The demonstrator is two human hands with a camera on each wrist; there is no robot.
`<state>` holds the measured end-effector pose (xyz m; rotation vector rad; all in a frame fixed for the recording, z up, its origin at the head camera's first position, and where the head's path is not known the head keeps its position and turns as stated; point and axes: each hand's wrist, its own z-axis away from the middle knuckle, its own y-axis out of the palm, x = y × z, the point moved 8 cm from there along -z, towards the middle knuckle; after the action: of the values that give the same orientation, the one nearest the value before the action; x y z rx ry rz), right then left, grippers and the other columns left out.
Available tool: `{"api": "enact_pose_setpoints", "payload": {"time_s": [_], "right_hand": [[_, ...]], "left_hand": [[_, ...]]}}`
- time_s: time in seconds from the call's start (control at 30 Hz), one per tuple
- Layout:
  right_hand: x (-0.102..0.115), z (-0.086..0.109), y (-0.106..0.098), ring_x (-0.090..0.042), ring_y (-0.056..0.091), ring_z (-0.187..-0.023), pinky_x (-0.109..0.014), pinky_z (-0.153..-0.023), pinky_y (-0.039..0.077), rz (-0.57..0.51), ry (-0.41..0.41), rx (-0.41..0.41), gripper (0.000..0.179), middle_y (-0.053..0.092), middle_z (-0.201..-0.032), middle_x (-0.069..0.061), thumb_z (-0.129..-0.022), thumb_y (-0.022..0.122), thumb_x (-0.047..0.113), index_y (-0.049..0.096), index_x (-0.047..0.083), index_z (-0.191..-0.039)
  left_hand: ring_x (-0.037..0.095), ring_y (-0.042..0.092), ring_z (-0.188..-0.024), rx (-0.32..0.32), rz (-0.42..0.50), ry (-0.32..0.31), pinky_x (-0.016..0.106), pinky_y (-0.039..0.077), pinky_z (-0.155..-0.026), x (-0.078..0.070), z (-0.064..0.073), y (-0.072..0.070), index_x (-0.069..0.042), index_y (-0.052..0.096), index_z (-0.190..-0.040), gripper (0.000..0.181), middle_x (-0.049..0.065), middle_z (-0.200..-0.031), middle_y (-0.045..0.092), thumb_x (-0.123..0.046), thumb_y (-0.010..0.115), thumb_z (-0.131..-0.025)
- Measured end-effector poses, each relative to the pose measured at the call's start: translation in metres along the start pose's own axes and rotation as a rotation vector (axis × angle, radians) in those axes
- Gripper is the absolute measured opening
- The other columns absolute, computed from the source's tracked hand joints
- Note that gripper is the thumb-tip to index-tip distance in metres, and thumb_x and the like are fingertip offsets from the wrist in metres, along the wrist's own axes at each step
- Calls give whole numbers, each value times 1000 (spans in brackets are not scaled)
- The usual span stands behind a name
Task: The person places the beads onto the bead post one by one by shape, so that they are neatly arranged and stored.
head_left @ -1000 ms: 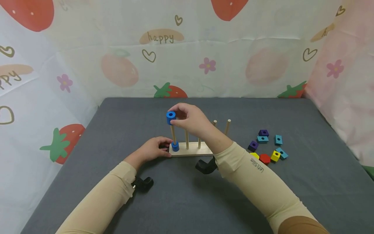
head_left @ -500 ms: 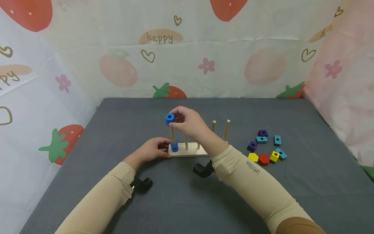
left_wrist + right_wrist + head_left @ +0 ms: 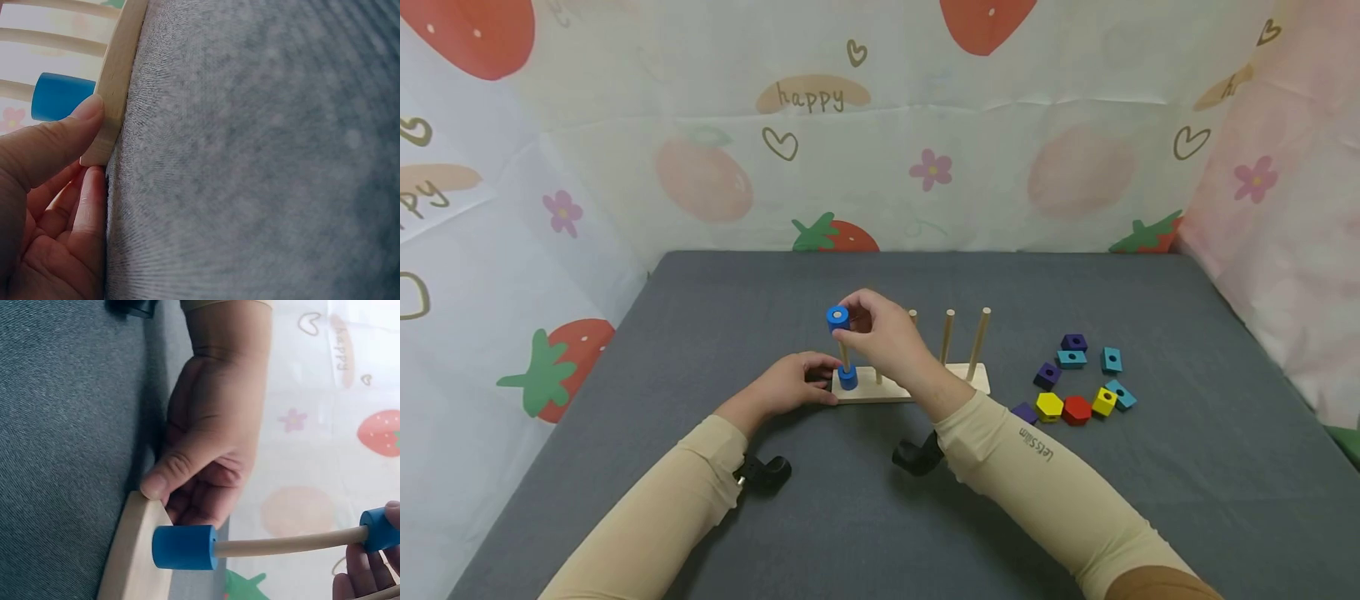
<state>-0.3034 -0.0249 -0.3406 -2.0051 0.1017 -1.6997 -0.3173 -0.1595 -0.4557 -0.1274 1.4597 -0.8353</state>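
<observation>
A wooden peg stand [image 3: 880,390] with several upright pegs sits mid-table. One blue cylinder bead [image 3: 847,378] rests at the foot of its leftmost peg. My right hand [image 3: 883,333] pinches a second blue cylinder bead [image 3: 838,317] between thumb and fingers, around the upper end of that same peg; the peg's tip shows inside the hole. At the stand's left end, my left hand [image 3: 786,383] grips the base, its thumb [image 3: 87,109] on the front edge. In the right wrist view, bare peg [image 3: 287,544] separates the two beads.
Right of the stand lie loose beads: purple blocks [image 3: 1047,375], teal blocks [image 3: 1112,360], yellow ones [image 3: 1049,407] and a red hexagonal one [image 3: 1077,410]. A black wrist mount [image 3: 917,457] hangs under each forearm. A printed cloth [image 3: 850,167] stands behind the grey table.
My right hand has lowered the upper blue bead onto the peg, whose tip now shows in its hole. Another purple block has come out from behind the forearm. The left hand keeps its place.
</observation>
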Motion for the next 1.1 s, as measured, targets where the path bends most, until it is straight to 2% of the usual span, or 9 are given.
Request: {"api": "enact_pose_setpoints", "payload": {"time_s": [0.13,0.3,0.43,0.6,0.73,0.97,1.1], "right_hand": [[-3,1,1,-12,57,-92,-32,-83,45,-13,-11,-14,29,58,-101,2,-85,66,20,56,17,-111],[-8,2,3,-15,55,-94,-32,-84,46,-38,-3,-30,47,56,-105,-1,-84,67,17,44,16,-126],[-12,5,4,-16,56,-93,-32,-84,46,-89,10,-52,57,56,-105,-3,-83,68,15,36,15,-131],[-24,6,8,-16,57,-92,-32,-83,46,-124,47,-64,61,57,-103,-3,-83,68,15,34,14,-133],[-35,5,13,-16,57,-91,-32,-83,46,-127,76,-68,59,56,-102,-3,-82,69,14,36,15,-130],[-49,4,19,-19,57,-93,-33,-84,45,-160,132,-69,32,59,-101,-6,-82,69,13,52,8,-108],[-55,4,21,-21,57,-95,-36,-86,44,-167,159,-79,28,61,-100,-7,-81,70,14,56,5,-104]], "left_hand": [[22,56,-107,0,-6,-1,30,46,-86,1,-1,0,-6,57,-121,51,9,-118,57,-15,76,-74],[21,55,-108,0,-5,-8,31,45,-87,2,-1,0,-7,57,-121,52,8,-118,57,-16,76,-74],[21,55,-107,0,-10,-12,32,45,-87,3,-2,1,-7,57,-122,52,8,-118,57,-17,76,-75],[21,55,-106,-8,-25,-12,31,46,-87,4,-2,0,-8,58,-121,51,8,-117,57,-17,76,-74],[22,55,-106,-8,-28,1,31,46,-87,2,-1,0,-6,57,-120,51,10,-118,56,-16,76,-75],[24,55,-107,-1,-29,26,32,46,-87,-1,0,0,-3,57,-120,51,12,-117,56,-17,76,-75],[24,55,-107,-2,-35,19,32,45,-87,0,0,0,-3,56,-121,52,12,-116,56,-18,76,-75]]}}
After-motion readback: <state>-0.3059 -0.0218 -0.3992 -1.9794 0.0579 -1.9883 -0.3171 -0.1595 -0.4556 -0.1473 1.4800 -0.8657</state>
